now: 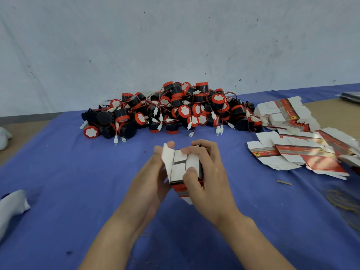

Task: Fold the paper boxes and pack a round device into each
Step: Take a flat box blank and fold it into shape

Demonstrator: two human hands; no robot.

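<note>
both hands [150,180] [206,184] hold paper box [183,166], flaps folding; device pile [171,110] behind, flat boxes [303,145] right.

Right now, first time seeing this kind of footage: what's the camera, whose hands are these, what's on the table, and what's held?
There is no robot here, just a person's two bare hands. The single camera is worn on the head and looks forward and down. The left hand and right hand both grip one small paper box, its white end flaps partly folded. On the blue cloth, a pile of round devices in black and red, with wires, lies at the back. Flat unfolded boxes lie on the right.
</note>
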